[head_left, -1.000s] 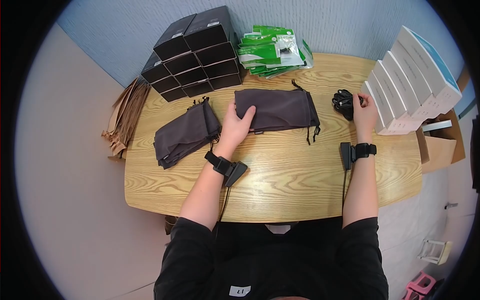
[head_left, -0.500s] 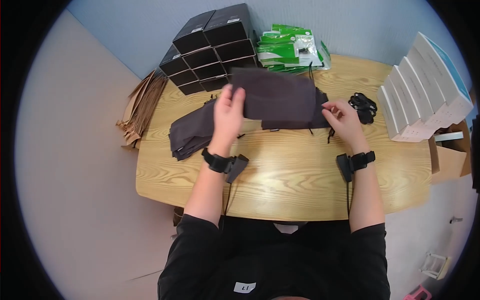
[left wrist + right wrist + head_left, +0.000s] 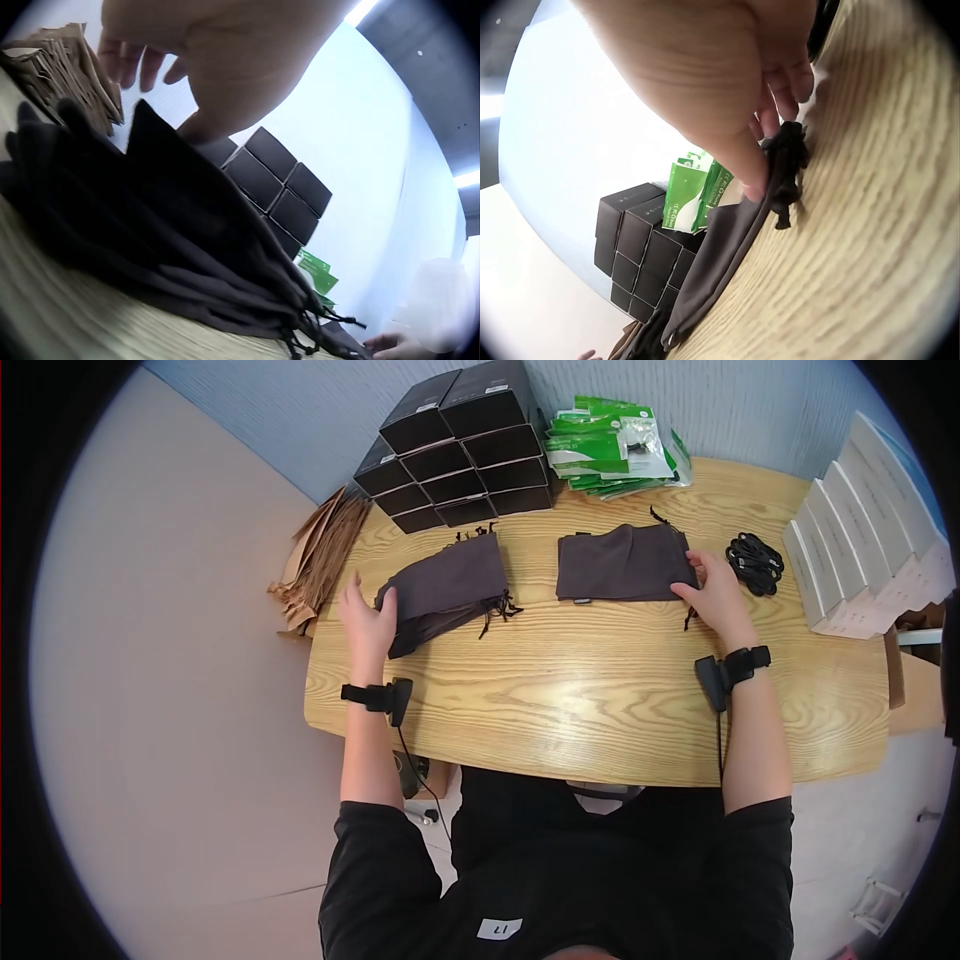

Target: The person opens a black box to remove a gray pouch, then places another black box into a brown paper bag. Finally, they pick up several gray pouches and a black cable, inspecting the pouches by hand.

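A dark grey drawstring pouch (image 3: 625, 565) lies flat on the table, its middle slightly bunched up. At its corded right end, my right hand (image 3: 718, 595) grips the cloth between thumb and fingers. In the right wrist view, the thumb lies against the pouch (image 3: 724, 244) and the fingertips curl beside the black cord (image 3: 786, 172). On the left is a stack of similar pouches (image 3: 450, 580), cords toward the right. My left hand (image 3: 368, 618) is at the stack's left end, fingers spread, the thumb right at the cloth edge.
Black boxes (image 3: 465, 455) are stacked at the back, with green and white packets (image 3: 610, 450) beside them. A coiled black cable bundle (image 3: 755, 563) lies just right of my right hand. White boxes (image 3: 850, 545) stand at the right edge, brown paper bags (image 3: 320, 555) at the left.
My left hand has carried a pouch leftward onto the stack and loosened its fingers there. My right hand has come from the cables to the corded end of the pouch on the table.
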Demonstrator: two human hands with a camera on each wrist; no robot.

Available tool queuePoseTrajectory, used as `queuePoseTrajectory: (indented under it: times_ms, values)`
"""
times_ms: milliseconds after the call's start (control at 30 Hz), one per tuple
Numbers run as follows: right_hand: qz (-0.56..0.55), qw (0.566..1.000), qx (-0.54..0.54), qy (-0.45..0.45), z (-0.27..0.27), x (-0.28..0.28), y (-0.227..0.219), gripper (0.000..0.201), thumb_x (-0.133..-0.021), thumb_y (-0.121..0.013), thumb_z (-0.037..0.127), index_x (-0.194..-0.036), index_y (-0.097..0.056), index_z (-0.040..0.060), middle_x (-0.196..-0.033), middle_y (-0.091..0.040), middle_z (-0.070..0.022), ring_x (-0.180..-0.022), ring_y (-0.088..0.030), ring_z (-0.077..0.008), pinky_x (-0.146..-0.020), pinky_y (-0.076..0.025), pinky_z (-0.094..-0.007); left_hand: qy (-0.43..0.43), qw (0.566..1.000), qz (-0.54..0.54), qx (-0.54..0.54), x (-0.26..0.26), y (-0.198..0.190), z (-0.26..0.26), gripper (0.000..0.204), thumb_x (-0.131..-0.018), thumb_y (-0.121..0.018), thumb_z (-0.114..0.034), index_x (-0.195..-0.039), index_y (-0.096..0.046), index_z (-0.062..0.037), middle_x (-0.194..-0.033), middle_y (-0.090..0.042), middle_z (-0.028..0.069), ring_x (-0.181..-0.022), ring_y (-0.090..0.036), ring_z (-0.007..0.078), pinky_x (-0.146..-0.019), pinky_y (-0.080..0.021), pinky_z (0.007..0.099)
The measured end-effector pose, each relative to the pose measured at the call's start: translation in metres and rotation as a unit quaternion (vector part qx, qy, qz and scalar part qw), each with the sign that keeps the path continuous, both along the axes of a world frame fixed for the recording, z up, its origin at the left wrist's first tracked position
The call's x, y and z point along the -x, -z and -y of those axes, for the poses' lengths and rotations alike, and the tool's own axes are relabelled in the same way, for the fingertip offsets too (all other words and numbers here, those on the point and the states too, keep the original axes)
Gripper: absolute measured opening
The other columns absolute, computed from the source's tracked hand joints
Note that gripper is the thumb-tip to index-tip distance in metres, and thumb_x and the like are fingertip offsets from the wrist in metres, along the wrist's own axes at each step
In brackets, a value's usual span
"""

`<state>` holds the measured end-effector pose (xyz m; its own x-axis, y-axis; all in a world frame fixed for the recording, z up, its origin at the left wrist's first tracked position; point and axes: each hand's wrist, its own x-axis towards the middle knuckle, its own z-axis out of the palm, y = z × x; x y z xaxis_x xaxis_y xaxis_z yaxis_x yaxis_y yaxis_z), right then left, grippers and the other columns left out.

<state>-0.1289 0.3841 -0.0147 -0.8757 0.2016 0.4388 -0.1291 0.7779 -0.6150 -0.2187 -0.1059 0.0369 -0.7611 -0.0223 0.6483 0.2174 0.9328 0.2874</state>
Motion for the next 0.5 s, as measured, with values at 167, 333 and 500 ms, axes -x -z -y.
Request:
queuePoseTrajectory:
  times_ms: [167, 333, 500]
  values:
    - [0.086, 0.993, 0.079, 0.011, 0.002, -0.002, -0.011, 0.043, -0.067, -0.078, 0.010, -0.106, -0.061, 0.0019, -0.090, -0.062, -0.0097, -0.083, -0.058, -0.0232, -0.076, -0.048, -0.0321, 0.334, 0.860, 0.229, -0.311, -0.037, -0.039, -0.123, 0.021, -0.089, -0.061, -0.013, -0.106, -0.060, -0.0025, -0.088, -0.062, 0.0015, -0.078, -0.057, 0.0081, -0.069, -0.046, 0.0213]
    - [0.089, 0.982, 0.166, 0.021, 0.007, -0.002, -0.018, 0.030, -0.071, -0.072, 0.005, -0.099, -0.063, 0.0008, -0.080, -0.063, -0.0044, -0.070, -0.058, -0.0114, -0.064, -0.047, -0.0254, 0.378, 0.825, 0.346, -0.240, -0.036, -0.005, -0.212, 0.019, -0.088, -0.061, -0.015, -0.101, -0.062, -0.0005, -0.083, -0.061, 0.0007, -0.068, -0.055, 0.0059, -0.062, -0.045, 0.0213]
    - [0.032, 0.983, 0.181, 0.018, 0.008, -0.003, -0.022, 0.013, -0.074, -0.070, 0.009, -0.084, -0.065, 0.0024, -0.082, -0.064, -0.0049, -0.066, -0.056, -0.0123, -0.059, -0.046, -0.0273, 0.436, 0.747, 0.394, -0.310, -0.025, 0.017, -0.251, 0.018, -0.091, -0.059, -0.015, -0.102, -0.060, -0.0012, -0.082, -0.060, 0.0003, -0.067, -0.056, 0.0045, -0.058, -0.043, 0.0184]
